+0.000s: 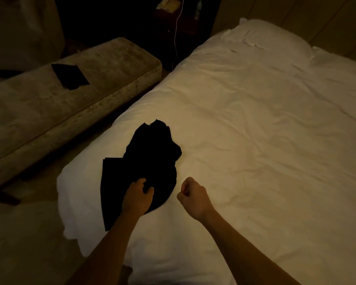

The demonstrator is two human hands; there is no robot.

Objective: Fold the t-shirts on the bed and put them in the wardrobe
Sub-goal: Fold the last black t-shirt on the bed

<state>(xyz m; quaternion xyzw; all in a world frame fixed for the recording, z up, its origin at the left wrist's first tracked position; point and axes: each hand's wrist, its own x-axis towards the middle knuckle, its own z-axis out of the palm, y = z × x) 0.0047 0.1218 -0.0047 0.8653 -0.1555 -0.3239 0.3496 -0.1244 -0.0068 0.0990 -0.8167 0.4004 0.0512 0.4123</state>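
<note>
While the left hand [137,194] grips the near edge of a black t-shirt [150,159], its fingers curled into the cloth, the right hand [191,193] hangs just beside it as a closed fist that holds nothing. The two hands are apart, and the right one is over the bare sheet. The t-shirt lies crumpled near the left edge of the bed [255,124], and part of it looks flat and straight-edged on the left. A white pillow [273,36] lies at the far end of the bed. On the bench [111,64] to the left of the bed lies a folded black garment [70,76].
</note>
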